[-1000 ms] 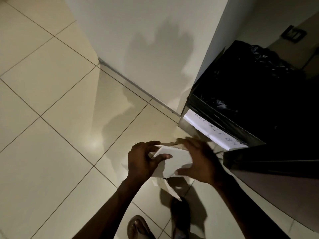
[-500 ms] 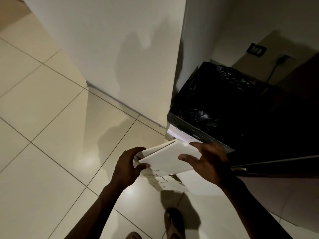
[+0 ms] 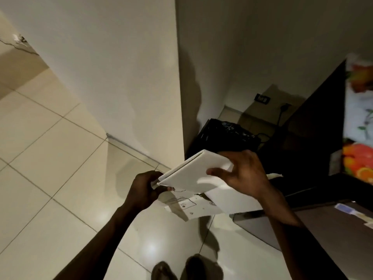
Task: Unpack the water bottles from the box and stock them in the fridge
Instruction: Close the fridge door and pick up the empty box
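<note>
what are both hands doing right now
Left hand: pinching the folded white cardboard at its near corner.
Right hand: gripping the cardboard's far side.

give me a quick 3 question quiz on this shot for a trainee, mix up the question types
1. True or false: both hands hold the flattened white cardboard.
2. What lies right behind the cardboard, in the corner by the wall?
A. an open fridge shelf
B. a bin with a black liner
C. a crate of bottles
3. Fill in: the left hand pinches the cardboard's lower ____ corner.

Key
1. True. The right hand grips the other end.
2. B. The bin with a black liner stands there.
3. left
</note>
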### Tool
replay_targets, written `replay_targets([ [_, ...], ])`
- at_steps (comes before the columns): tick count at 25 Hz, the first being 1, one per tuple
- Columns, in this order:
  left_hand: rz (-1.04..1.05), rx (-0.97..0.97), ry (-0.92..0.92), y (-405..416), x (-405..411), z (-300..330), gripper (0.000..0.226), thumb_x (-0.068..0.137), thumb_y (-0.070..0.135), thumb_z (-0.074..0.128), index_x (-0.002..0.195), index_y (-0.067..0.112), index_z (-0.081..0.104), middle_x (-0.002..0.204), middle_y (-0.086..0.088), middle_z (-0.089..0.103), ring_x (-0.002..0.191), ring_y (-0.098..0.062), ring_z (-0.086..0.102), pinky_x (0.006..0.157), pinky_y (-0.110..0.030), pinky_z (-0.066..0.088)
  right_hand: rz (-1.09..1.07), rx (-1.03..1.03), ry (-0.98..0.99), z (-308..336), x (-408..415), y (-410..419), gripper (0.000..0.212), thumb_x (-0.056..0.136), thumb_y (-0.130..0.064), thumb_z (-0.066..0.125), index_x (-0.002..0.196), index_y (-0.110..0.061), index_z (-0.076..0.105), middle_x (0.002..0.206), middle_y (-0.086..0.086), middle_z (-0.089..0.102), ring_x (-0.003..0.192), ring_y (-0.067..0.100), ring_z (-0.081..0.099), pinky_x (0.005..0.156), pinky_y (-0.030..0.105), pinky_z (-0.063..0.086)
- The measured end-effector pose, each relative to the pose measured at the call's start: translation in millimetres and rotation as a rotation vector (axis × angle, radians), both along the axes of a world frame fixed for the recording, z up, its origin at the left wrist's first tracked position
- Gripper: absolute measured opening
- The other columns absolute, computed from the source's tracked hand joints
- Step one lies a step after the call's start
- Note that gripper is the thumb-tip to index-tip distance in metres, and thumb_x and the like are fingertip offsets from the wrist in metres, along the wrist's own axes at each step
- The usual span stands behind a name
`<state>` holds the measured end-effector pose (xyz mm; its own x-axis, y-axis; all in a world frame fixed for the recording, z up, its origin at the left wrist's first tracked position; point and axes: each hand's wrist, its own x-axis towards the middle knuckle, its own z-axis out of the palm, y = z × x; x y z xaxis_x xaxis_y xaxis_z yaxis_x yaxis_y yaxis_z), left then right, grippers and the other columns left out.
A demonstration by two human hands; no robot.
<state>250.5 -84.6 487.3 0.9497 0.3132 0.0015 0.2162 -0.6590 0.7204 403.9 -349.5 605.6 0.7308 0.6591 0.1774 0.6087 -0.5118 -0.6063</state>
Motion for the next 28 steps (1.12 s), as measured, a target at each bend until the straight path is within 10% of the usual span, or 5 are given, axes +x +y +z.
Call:
replay_targets([
  [11, 0.16, -0.123, -0.199, -41.4, 130.7, 58.7, 0.044, 0.074, 0.067, 0.073, 0.093, 0.028, 0.068, 0.082, 0.011, 0.07, 0.077, -0.01, 0.067, 0.068, -0.037, 0.055, 0.042, -0.248, -0.21, 161.8, 116.5, 31.6, 0.03, 0.071, -0.04, 0.087, 0.092, -0.028, 0.07, 0.081, -0.011, 0.069, 0.079, 0.014, 0.061, 0.07, 0.033, 0.047],
  [28, -0.12, -0.141, 0.206, -57.9, 270.8, -78.8, 0.045, 0.089, 0.04, 0.07, 0.118, 0.007, 0.065, 0.106, -0.012, 0.07, 0.102, -0.029, 0.065, 0.081, -0.026, 0.043, -0.131, -0.566, 0.1, 4.0, 263.3, 41.4, 0.054, 0.076, -0.015, 0.084, 0.126, -0.024, 0.067, 0.125, 0.002, 0.068, 0.119, 0.025, 0.057, 0.098, 0.037, 0.049],
])
